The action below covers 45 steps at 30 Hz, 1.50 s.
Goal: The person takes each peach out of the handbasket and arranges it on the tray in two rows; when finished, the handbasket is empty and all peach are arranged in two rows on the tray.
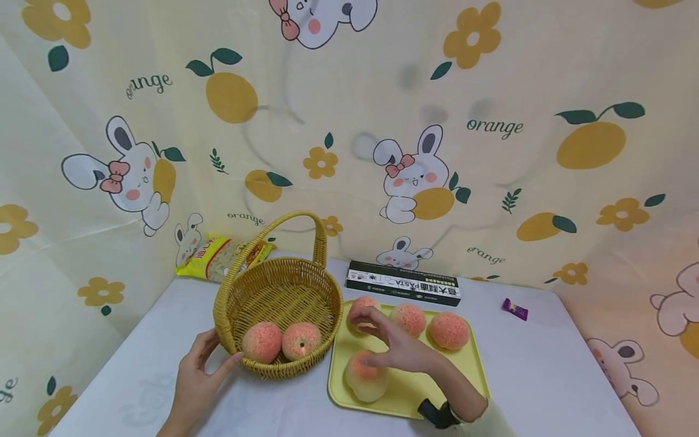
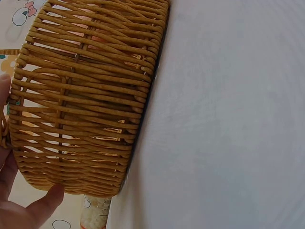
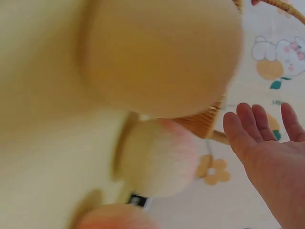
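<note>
My left hand (image 1: pixel 198 375) holds the left side of a wicker basket (image 1: pixel 284 282), thumb against its woven wall and fingers at the rim by the handle. Two pink peaches (image 1: pixel 262 343) lie inside at the front. Over a yellow tray (image 1: pixel 420 382), my right hand (image 1: pixel 401 347) hovers with relaxed, spread fingers and nothing in its grasp. Its fingertips overlap the back-left peach (image 1: pixel 363 302) in the head view. Below the palm sits the front peach (image 1: pixel 364 379), large and blurred in the right wrist view. Two more peaches, a middle one (image 1: pixel 408 320) and a right one (image 1: pixel 449 331), line the tray's back.
Behind the tray lies a black pasta box (image 1: pixel 403 285). A yellow bag (image 1: pixel 215 258) leans at the back left, partly behind the basket. On the right of the white table (image 1: pixel 540 364) is a small purple packet (image 1: pixel 515 309). A printed curtain (image 1: pixel 349 121) hangs around the table.
</note>
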Each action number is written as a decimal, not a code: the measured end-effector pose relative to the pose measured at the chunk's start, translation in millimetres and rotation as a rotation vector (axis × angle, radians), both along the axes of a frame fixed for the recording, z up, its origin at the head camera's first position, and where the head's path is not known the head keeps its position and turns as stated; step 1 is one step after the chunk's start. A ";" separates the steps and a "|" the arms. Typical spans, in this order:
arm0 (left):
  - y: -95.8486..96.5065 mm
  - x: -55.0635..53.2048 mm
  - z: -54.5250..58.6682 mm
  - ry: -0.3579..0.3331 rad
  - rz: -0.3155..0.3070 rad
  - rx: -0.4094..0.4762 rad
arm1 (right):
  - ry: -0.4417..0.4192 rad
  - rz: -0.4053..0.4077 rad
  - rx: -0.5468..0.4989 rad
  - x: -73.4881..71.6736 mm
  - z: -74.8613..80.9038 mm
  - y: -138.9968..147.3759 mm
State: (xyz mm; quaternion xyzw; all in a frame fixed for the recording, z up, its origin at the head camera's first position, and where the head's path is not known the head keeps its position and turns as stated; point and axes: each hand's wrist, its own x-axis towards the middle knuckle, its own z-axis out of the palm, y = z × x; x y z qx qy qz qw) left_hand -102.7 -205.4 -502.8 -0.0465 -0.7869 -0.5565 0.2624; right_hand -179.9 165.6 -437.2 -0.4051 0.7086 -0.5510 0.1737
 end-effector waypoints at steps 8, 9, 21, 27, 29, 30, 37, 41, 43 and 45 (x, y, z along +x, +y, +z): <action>-1.8 -0.5 -0.2 -0.001 -0.002 0.003 | 0.030 0.041 -0.017 -26.9 32.5 -38.4; -2.0 -0.5 -0.1 -0.002 -0.001 0.002 | 0.032 0.044 -0.020 -30.4 35.3 -43.3; -2.8 0.7 0.3 -0.026 0.018 -0.020 | 0.071 0.130 0.129 -72.5 59.2 -97.3; -1.3 0.0 -0.8 -0.026 0.007 -0.009 | 0.064 0.230 0.295 -90.6 61.5 -125.8; -1.2 0.1 -0.9 -0.024 0.007 -0.012 | 0.062 0.257 0.343 -94.3 59.3 -134.9; -1.2 0.2 -0.8 -0.026 0.007 -0.012 | 0.051 0.270 0.362 -95.3 57.8 -138.8; -2.6 0.6 -0.9 0.004 -0.003 -0.002 | -0.069 0.343 0.473 -100.7 49.2 -162.1; -3.0 0.2 -1.5 0.025 -0.012 0.009 | -0.091 0.363 0.530 -102.2 46.4 -172.8; -3.0 -0.2 -1.8 0.033 -0.021 0.014 | -0.089 0.382 0.546 -103.2 44.2 -177.9; -2.9 -0.4 -2.2 0.041 -0.030 0.021 | -0.090 0.400 0.560 -104.2 42.2 -182.4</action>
